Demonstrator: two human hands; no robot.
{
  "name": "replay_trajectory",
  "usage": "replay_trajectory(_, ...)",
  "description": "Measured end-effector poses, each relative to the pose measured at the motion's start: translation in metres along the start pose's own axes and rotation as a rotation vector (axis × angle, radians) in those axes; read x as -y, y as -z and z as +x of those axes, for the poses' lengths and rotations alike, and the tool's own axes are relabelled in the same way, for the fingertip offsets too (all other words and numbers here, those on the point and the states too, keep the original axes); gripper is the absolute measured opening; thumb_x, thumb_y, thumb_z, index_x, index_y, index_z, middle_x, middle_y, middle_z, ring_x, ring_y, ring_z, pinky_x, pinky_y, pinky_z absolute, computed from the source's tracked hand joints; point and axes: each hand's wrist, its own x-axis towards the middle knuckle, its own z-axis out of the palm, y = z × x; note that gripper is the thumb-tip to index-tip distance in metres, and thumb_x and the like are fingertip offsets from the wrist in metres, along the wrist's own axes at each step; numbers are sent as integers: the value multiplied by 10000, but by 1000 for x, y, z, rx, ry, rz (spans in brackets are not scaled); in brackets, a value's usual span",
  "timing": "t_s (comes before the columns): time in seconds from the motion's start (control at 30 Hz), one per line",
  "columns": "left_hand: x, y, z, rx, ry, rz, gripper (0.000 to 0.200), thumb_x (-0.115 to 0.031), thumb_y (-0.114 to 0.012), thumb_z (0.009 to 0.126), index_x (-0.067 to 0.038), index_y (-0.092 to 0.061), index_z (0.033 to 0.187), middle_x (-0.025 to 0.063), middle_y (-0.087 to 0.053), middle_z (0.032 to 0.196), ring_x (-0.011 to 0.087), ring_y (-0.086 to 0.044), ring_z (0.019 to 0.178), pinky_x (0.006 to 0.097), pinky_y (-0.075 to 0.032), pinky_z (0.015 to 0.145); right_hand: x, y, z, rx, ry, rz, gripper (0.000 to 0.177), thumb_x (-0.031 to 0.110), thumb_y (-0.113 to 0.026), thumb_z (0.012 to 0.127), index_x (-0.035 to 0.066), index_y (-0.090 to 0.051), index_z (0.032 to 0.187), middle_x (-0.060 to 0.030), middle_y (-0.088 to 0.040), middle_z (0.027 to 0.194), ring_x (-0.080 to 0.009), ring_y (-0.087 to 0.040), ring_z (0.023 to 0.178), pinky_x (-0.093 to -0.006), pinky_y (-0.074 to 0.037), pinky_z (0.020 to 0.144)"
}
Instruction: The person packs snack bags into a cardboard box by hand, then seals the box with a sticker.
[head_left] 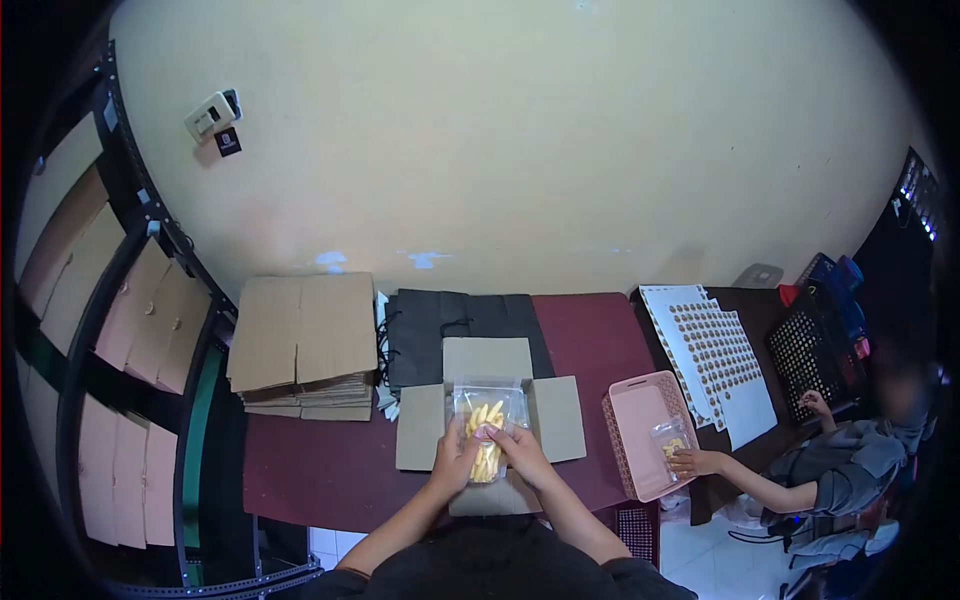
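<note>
Two sets of fingers point(508, 441), snack bag point(487, 414) held between them, open box point(558, 418) beneath

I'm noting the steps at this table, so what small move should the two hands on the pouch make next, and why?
Probably lower the clear pouch into the open carton: the left hand and right hand both hold it at the carton's opening, and the flaps are spread outward, out of the way. Whether it already touches the bottom, I can't tell.

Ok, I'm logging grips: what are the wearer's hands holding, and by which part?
A clear bag of yellow snacks, gripped at its lower sides by the left hand and right hand.
</note>
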Motion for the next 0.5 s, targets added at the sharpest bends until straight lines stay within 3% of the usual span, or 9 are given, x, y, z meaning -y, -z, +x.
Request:
replay_trajectory(0.1,14,1,2,-22,127,-53,329,-237,-420,959,12,-450,1172,134,-602,1015,178,-585,904,325,-447,824,-4,5,-1,-53,26,-3,328,305,-485,942,17,-582,1067,-25,-624,942,-81,-582,856,-228,-456,763)
replay_trajectory(0.17,11,0,2,-36,126,-89,328,-234,-411,962,21,-458,1164,132,-603,1023,175,-579,931,328,-446,828,-2,4,-3,-92,-47,138,324,302,-480,936,19,-593,1044,-21,-621,933,-75,-568,848,-223,-443,748)
replay_trajectory(0.23,2,0,4,-10,-8,-23,318,-209,-434,958,29,-452,1168,131,-601,1027,170,-574,956,311,-445,835,2,8,-5,-46,-61,-60,310,288,-483,933,17,-602,1025,-16,-611,919,-73,-550,816,-221,-431,709)
replay_trajectory(0.3,-5,-1,2,20,37,11,322,-184,-484,940,35,-447,1173,129,-598,1031,159,-568,974,292,-443,838,-5,6,-3,-52,5,-62,296,271,-475,936,17,-605,1016,-4,-598,894,-70,-531,778,-220,-415,688)
replay_trajectory(0.43,5,4,1,31,83,-137,343,-177,-519,924,31,-446,1186,123,-597,1030,144,-563,961,289,-454,820,4,2,-3,-48,-61,88,295,272,-489,938,15,-602,1027,-12,-612,932,-74,-545,844,-231,-412,780)
replay_trajectory(0.5,7,4,0,17,132,-97,300,-133,-460,944,16,-428,1203,104,-570,1066,138,-543,968,290,-442,853,1,4,1,43,43,-49,305,267,-497,937,6,-593,1062,-23,-618,959,-77,-556,887,-238,-426,806)
